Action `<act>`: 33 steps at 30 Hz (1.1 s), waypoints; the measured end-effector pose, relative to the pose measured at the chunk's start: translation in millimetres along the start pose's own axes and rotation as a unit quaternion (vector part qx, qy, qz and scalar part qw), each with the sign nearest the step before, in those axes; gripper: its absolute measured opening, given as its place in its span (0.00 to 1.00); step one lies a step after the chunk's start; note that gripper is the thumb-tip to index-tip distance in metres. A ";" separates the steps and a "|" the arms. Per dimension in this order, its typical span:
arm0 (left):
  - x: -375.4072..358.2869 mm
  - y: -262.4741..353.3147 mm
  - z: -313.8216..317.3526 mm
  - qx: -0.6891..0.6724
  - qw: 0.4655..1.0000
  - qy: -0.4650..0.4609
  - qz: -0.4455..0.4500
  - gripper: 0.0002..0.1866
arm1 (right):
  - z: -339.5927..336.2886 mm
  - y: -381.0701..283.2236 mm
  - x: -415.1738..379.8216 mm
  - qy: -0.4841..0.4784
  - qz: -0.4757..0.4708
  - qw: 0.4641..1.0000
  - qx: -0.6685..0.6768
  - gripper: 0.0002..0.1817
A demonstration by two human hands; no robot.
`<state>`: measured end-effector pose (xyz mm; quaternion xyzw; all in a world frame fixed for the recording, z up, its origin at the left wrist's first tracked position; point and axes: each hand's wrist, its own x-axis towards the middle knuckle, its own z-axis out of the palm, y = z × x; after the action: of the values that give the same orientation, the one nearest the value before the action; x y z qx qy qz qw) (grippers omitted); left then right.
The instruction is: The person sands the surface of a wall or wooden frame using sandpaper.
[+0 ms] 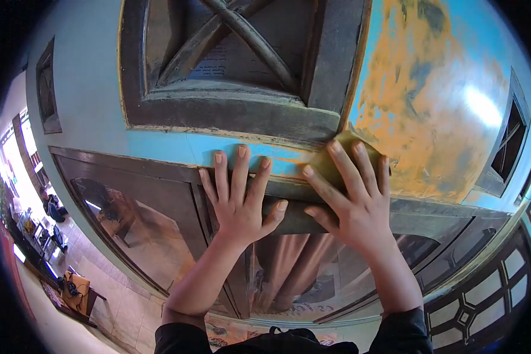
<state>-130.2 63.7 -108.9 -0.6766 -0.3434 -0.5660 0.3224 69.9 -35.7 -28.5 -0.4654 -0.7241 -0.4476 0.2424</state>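
My right hand (361, 213) lies with fingers spread on a brownish-yellow sheet that looks like sandpaper (324, 163), holding it against the wall at the lower right corner of a dark window frame (230, 112). Part of the sheet is hidden under the fingers. To its left, my left hand (237, 211) is open, its fingertips on the narrow blue strip of wall (165, 146) and its palm over the dark wood below. Nothing is in the left hand. Orange patches show through the blue on the strip between both hands.
Right of the window, a wall section (425, 106) is blotched orange, dark and blue. Below the hands are dark-framed glass panes (141, 227) with a curtain (283, 265) behind. At lower left, a wooden chair (79, 295) stands on tiles, and a person (54, 206) sits farther back.
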 end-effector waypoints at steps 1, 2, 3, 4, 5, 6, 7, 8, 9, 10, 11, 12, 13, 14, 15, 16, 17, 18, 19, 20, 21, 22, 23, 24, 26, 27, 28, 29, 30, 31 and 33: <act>-0.6 0.5 0.5 -0.009 1.000 0.004 -0.009 0.35 | 2.0 2.5 -5.2 -0.003 0.001 1.000 0.004 0.37; 0.0 0.7 0.3 -0.008 1.000 0.003 -0.012 0.35 | 2.2 1.8 -3.1 -0.004 -0.004 1.000 0.006 0.37; 1.2 1.4 -0.8 -0.008 1.000 0.001 -0.015 0.35 | 0.0 -0.7 1.6 -0.006 -0.008 1.000 0.008 0.37; 1.1 2.5 -1.4 -0.010 1.000 -0.004 -0.016 0.35 | -1.8 -4.2 5.0 -0.009 -0.009 1.000 0.011 0.37; 0.5 2.1 -1.2 -0.002 1.000 -0.006 -0.006 0.36 | -1.4 -7.2 12.1 -0.005 -0.022 1.000 0.014 0.37; 0.3 -0.3 -1.2 0.006 1.000 -0.006 0.004 0.37 | -0.2 -10.0 17.7 -0.002 -0.036 0.999 0.018 0.37; 0.4 -1.6 -0.8 0.015 1.000 -0.004 0.013 0.38 | -0.4 -10.1 19.5 -0.008 -0.041 0.999 0.025 0.37; 0.1 -1.8 -0.4 0.015 1.000 -0.004 0.014 0.38 | -0.6 -9.8 20.5 -0.013 -0.046 0.998 0.033 0.37; -0.6 -2.7 -0.1 0.015 1.000 -0.004 0.017 0.38 | -1.6 -7.5 18.3 -0.016 -0.044 0.999 0.022 0.37; -1.2 -4.1 -0.2 0.016 1.000 -0.004 0.018 0.39 | -3.7 -2.8 12.8 -0.020 -0.043 0.999 0.011 0.37; -1.3 -4.3 -0.2 0.014 1.000 -0.005 0.017 0.38 | -5.5 1.7 6.6 -0.024 -0.043 0.999 0.001 0.37; -1.1 -2.9 -0.1 0.013 1.000 -0.005 0.015 0.38 | -3.6 6.1 -1.3 -0.020 -0.034 0.999 -0.012 0.36; -1.2 -2.5 -0.1 0.013 1.000 -0.005 0.011 0.38 | -3.3 6.7 -3.5 -0.019 -0.034 0.999 -0.016 0.36; -0.6 -3.5 -0.5 0.016 1.000 -0.005 0.009 0.38 | -3.1 6.6 -3.2 -0.018 -0.034 0.999 -0.019 0.36; 0.4 -3.1 -1.1 0.017 1.000 -0.007 0.007 0.38 | -4.5 4.0 2.5 -0.018 -0.040 0.999 -0.011 0.35; 0.6 -1.2 -2.1 0.015 1.000 -0.013 0.006 0.38 | -6.9 -1.8 12.1 -0.021 -0.044 0.999 -0.001 0.35; 1.5 -0.1 -2.8 0.015 1.000 -0.007 0.005 0.37 | -6.8 -6.5 19.7 -0.022 -0.046 0.999 0.007 0.35; 0.7 0.6 -1.7 0.005 1.000 -0.002 -0.003 0.36 | -1.7 -8.8 22.7 -0.005 -0.059 0.998 0.009 0.35; 0.3 0.4 -0.7 -0.003 1.000 0.004 -0.010 0.35 | 0.6 -9.2 23.5 -0.001 -0.059 0.998 0.017 0.35; 0.3 -0.2 0.0 -0.011 1.000 0.010 -0.016 0.34 | 1.9 -9.3 23.5 0.004 -0.059 0.998 0.026 0.36; -0.2 0.3 -1.4 -0.007 1.000 0.005 -0.020 0.34 | 1.0 -7.0 19.7 0.000 -0.051 0.999 0.016 0.36; -0.8 -0.2 -1.2 -0.007 1.000 0.006 -0.017 0.33 | -1.6 -2.3 12.6 -0.003 -0.044 0.999 0.006 0.36; -1.3 -1.0 -0.4 -0.007 1.000 0.009 -0.015 0.33 | -4.3 3.1 5.0 -0.007 -0.038 0.999 -0.005 0.36; -1.6 -1.7 0.6 -0.009 1.000 0.012 -0.013 0.33 | -5.7 10.1 -5.3 0.004 -0.007 1.000 -0.011 0.35; -1.2 -4.6 -0.3 0.010 1.000 0.010 0.010 0.34 | -4.0 27.9 -28.4 0.026 0.054 0.998 -0.027 0.34; -0.9 -5.2 -0.8 0.018 1.000 0.008 0.022 0.35 | -1.6 35.7 -36.7 0.051 0.101 0.993 -0.032 0.34; -0.5 -4.8 -1.2 0.018 1.000 0.007 0.018 0.35 | 1.7 41.9 -44.4 0.078 0.149 0.985 -0.037 0.34; -0.1 -4.2 -1.7 0.018 1.000 0.005 0.016 0.35 | 6.7 42.1 -49.7 0.105 0.179 0.978 -0.023 0.34; 0.6 -3.2 -2.4 0.019 1.000 0.003 0.015 0.35 | 8.4 33.2 -53.0 0.079 0.161 0.984 -0.013 0.34; 1.7 -2.7 -3.4 0.021 1.000 0.004 0.014 0.36 | 10.9 18.3 -55.6 0.054 0.144 0.988 -0.002 0.34; 1.6 -2.9 -1.2 0.019 1.000 0.013 0.016 0.36 | 20.2 11.7 -66.0 0.032 0.091 0.995 0.001 0.34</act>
<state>-133.1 64.5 -107.0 -0.6687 -0.3387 -0.5627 0.3485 111.3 -46.3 -84.0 -0.5144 -0.6710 -0.4381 0.3055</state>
